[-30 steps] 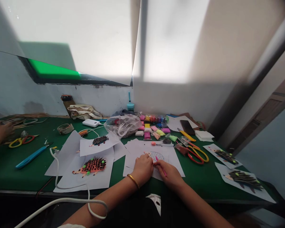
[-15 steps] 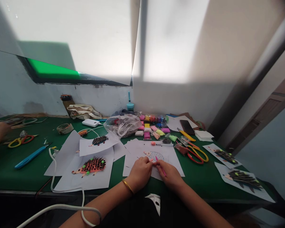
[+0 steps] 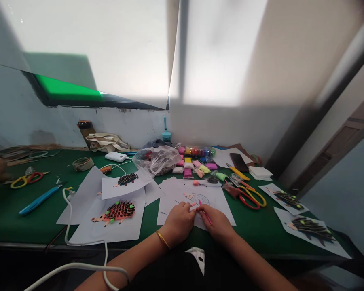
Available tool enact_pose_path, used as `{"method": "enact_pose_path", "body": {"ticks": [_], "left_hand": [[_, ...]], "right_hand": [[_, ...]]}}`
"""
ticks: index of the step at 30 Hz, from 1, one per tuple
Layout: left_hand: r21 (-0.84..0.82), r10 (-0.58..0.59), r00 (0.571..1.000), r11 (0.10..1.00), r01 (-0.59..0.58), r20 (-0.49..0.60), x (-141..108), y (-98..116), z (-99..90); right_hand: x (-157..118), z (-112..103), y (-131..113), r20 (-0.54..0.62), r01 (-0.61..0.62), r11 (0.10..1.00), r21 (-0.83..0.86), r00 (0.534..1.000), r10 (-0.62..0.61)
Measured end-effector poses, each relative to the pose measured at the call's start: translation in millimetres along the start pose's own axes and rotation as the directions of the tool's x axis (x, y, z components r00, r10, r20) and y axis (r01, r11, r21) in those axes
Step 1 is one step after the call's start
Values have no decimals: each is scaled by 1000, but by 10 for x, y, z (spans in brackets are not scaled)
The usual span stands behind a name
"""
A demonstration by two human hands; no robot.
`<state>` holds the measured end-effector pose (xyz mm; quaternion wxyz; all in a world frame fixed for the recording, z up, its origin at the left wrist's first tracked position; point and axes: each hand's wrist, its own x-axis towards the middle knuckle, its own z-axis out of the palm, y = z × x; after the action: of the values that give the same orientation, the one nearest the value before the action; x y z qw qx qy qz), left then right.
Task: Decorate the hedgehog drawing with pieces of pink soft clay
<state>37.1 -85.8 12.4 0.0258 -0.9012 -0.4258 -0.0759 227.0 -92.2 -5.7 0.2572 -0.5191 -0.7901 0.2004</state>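
My right hand point(image 3: 216, 222) is closed around the pink tool point(image 3: 205, 212), which slants from its far end, up and to the left, down to its near end on my right. My left hand point(image 3: 180, 220) has its fingers bunched narrow, their tips just beside my right fingertips; a small pink bit point(image 3: 193, 204) shows there, though I cannot tell how firmly it is pinched, or by which hand.

The drawing point(image 3: 202, 198), a hedgehog outline, lies straight beyond my fingertips on the sheet point(image 3: 225, 208). Its long axis runs left to right, so my tool lies across that line. The peach head, at its left end, is nearer my left hand; the round back is nearer my right. The tool's far end overlaps the drawing in view, but whether it touches the paper I cannot tell.

Beyond the drawing sit an orange-pink lump point(image 3: 195, 183) and a pen point(image 3: 210, 185), then the clay packets point(image 3: 187, 173). Off to my right lie the scissors point(image 3: 249, 203); to my left, a finished hedgehog point(image 3: 119, 212).
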Motion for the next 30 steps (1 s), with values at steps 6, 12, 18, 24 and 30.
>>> {"method": "enact_pose_path", "body": {"ticks": [6, 12, 18, 24, 30], "left_hand": [[5, 40, 999, 999, -40, 30, 42, -35, -43], [-26, 64, 996, 998, -62, 67, 92, -78, -111], [23, 115, 990, 993, -117, 77, 117, -107, -160], [58, 128, 990, 990, -131, 52, 117, -127, -143], [-15, 53, 998, 999, -53, 20, 80, -128, -113]], "right_hand": [[-3, -12, -7, 9, -5, 1000, 15, 1000, 5], [-3, -29, -20, 11, -5, 1000, 22, 1000, 4], [3, -14, 5, 10, -6, 1000, 12, 1000, 6], [-3, -9, 7, 12, -8, 1000, 5, 1000, 8], [-2, -9, 2, -3, -9, 1000, 16, 1000, 9]]}}
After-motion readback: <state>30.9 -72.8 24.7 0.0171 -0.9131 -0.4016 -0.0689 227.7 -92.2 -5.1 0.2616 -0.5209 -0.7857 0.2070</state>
